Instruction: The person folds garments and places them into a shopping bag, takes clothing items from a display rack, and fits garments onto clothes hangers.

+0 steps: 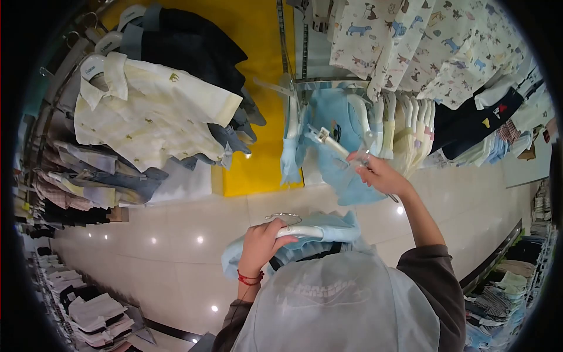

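My left hand, with a red cord bracelet at the wrist, is closed around a white hanger close to my body. From that hanger hangs a light blue garment, and its metal hook points up beside my fingers. My right hand reaches forward, closed on a slim white hanger with clear plastic parts. No garment shows on this second hanger. Just behind it, light blue clothing hangs on the wall rack, partly covered by my hand and the hanger.
Cream clothes on white hangers line the rack to the right, below dog-print garments. A yellow panel stands at the back. To the left hangs a pale yellow shirt. Folded clothes lie at lower left; the floor is shiny.
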Motion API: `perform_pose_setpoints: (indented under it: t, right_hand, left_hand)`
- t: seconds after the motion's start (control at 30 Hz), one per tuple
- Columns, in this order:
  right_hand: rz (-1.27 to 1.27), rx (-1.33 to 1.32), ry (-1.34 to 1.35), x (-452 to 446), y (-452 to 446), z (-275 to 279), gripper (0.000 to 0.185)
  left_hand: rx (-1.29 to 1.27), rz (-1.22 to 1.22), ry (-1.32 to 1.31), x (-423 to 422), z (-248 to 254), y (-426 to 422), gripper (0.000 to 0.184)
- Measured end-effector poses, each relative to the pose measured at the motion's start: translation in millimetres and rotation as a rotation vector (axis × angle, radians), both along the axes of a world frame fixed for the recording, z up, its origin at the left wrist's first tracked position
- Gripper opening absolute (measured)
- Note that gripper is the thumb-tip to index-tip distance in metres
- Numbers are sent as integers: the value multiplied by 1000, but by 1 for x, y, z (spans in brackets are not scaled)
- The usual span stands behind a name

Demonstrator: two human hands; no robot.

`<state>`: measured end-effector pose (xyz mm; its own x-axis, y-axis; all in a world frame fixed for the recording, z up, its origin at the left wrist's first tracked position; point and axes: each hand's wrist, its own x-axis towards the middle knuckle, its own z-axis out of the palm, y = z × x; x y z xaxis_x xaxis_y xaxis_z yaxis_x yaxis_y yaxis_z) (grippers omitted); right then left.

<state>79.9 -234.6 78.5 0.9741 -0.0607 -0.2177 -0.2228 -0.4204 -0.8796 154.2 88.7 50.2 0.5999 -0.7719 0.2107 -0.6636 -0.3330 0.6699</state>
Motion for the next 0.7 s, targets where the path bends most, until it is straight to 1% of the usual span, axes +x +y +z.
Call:
perform_pose_setpoints:
  t: [0.03,0.17,0.27,0.37,0.43,0.53,0.57,0.63,0.7]
  right_hand:
    - [48,-73,-54,-3,6,-2,28]
    - [188,-440,-108,-11,30,-11,26]
    - [178,-658,-118,-11,49,-21,28]
    - [172,-854,-216,-11,60,-25,32]
    - [148,-920,-236,-11,65,-24,34]
    - [135,-985,-309,-7,70,-17,36]
    - [133,-999,-335,-6,72,-14,36]
    - [111,-993,-355,-4,76,-7,37]
    - [89,-979,-378,-4,78,-2,38]
  left_hand:
    - [-17,-28,-12,2,2,-3,40]
    - [30,-87,-71,8,14,-15,41]
    - [32,-134,-63,11,19,-24,41]
    - [40,-179,-65,8,18,-28,40]
    - [9,-197,-67,6,15,-31,40]
    - [49,-213,9,0,12,-34,37]
    - [19,-225,16,-1,11,-36,36]
    - [-43,-252,31,-3,9,-41,35]
    - [-11,-258,108,-4,6,-42,33]
